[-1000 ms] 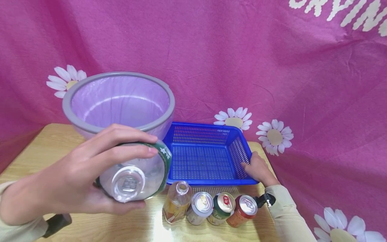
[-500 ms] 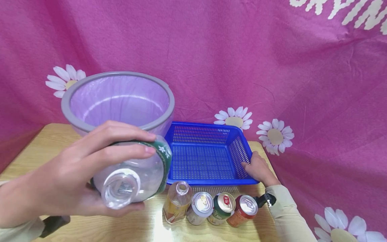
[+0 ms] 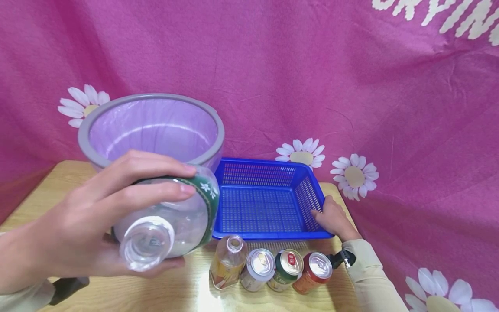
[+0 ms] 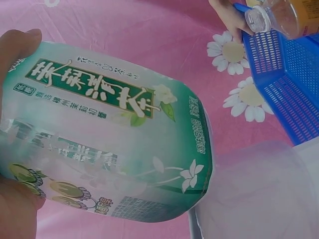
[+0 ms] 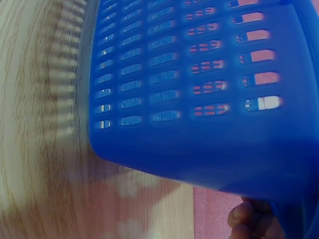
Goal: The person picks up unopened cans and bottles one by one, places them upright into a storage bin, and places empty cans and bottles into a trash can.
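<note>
My left hand [image 3: 89,212] grips a large clear plastic tea bottle [image 3: 187,229] round its middle, in front of the purple tub. Its uncapped mouth faces the head camera. In the left wrist view the bottle's green and white label [image 4: 109,134] fills the middle, with fingers at the left edge. My right hand [image 3: 336,219] holds the right end of a blue plastic basket [image 3: 273,235], thumb over the rim. The right wrist view has the basket's slotted wall [image 5: 164,134] close up, with curled fingers [image 5: 254,219] under the rim at lower right.
A purple tub [image 3: 219,130] with a grey rim stands left of the basket. Before the basket, a clear bottle [image 3: 228,264], a white can [image 3: 258,268], a green can [image 3: 286,268] and a red can [image 3: 313,272] line up on the wooden table [image 3: 175,294]. A pink cloth [image 3: 249,78] hangs behind.
My left hand has drifted slightly left with the tea bottle, and the bottle's mouth has swung left and nearer the head camera. The right hand and basket have stayed put.
</note>
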A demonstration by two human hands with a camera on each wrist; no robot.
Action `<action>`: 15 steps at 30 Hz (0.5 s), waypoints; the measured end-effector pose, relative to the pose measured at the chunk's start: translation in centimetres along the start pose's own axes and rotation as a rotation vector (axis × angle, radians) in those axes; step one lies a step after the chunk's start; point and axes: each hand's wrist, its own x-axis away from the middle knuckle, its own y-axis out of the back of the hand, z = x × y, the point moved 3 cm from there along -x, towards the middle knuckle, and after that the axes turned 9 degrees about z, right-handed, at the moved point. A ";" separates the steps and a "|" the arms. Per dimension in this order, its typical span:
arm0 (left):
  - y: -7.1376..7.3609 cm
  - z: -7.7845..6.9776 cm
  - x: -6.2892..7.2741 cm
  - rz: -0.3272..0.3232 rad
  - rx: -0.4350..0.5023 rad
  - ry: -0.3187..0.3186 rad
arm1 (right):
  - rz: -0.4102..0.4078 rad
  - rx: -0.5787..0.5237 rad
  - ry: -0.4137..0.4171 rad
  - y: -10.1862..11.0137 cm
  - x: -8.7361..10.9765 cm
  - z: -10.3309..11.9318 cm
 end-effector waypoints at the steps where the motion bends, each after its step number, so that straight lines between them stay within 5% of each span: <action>1: 0.1 0.1 0.0 -0.003 -0.001 -0.001 | -0.001 0.002 0.001 0.0 0.0 0.0; 15: 1.0 0.9 0.5 -0.030 -0.003 0.017 | -0.013 0.013 0.003 -0.1 0.1 -0.1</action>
